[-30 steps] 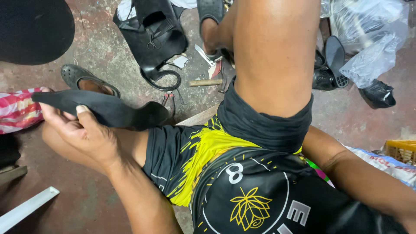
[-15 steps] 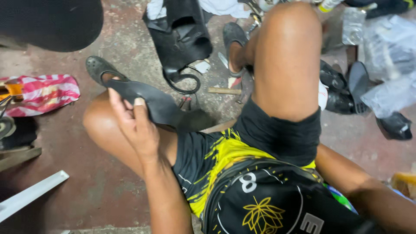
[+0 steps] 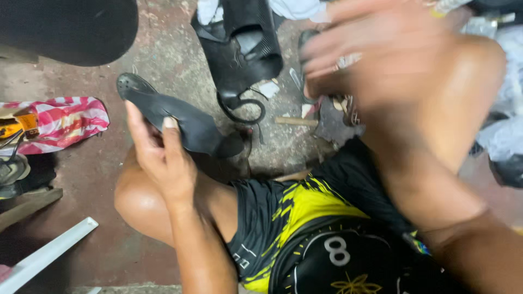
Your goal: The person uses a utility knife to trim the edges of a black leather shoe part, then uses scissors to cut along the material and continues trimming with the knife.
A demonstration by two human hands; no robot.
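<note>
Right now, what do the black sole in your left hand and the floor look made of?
Sole: probably rubber, matte black; it looks thin and bends slightly in the left hand. Floor: seemingly bare concrete, rough, mottled grey with reddish stains.

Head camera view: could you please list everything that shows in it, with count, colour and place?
Flat black rubber shoe sole: one, black, held in the left hand above the left knee.
Black open sandal with a loop strap: one, black, on the floor at top centre.
Red and white striped cloth: one, on the floor at left.
Short wooden stick: one, pale brown, on the floor below the sandal.
White flat strip: one, white, bottom left.
Stained concrete floor: reddish grey, under everything.
Black and yellow shorts: one pair, on the person.
Left hand: gripping the sole.
Right hand: blurred, raised at top right; whether it holds anything cannot be told.
</note>
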